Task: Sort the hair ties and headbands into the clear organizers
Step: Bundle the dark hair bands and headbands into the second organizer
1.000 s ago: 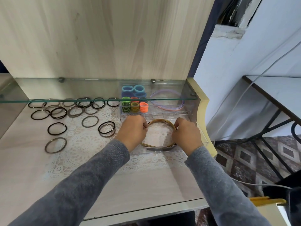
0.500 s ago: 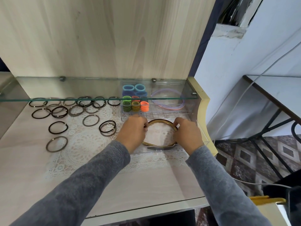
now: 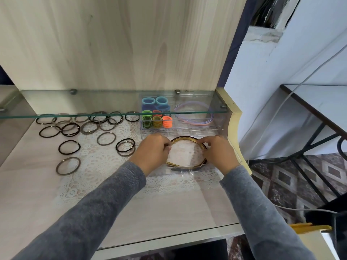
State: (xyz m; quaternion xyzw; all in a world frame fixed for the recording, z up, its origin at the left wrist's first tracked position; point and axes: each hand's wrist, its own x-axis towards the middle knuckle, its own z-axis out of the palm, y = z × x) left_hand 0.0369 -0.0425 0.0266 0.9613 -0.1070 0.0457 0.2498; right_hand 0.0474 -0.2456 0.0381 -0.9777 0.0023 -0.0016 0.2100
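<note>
Gold and dark headbands [image 3: 185, 139] lie in a clear organizer tray [image 3: 189, 170] at the right of the desk. My left hand [image 3: 153, 152] pinches their left side and my right hand [image 3: 219, 153] pinches their right side. Behind it, a second clear organizer [image 3: 216, 128] holds coloured hair ties [image 3: 156, 117] and pink and lilac headbands [image 3: 195, 121]. Several brown and black hair ties [image 3: 68, 147] lie loose on the lace mat [image 3: 97, 166] to the left.
A glass shelf [image 3: 93, 113] runs across above the back of the desk and over the far organizer. A wooden back panel [image 3: 112, 44] stands behind. The desk's cream side edge [image 3: 237, 128] is at the right, with patterned floor and a metal frame beyond.
Both hands stay on the headbands in the front tray. They have shifted very slightly away from me; nothing else has moved.
</note>
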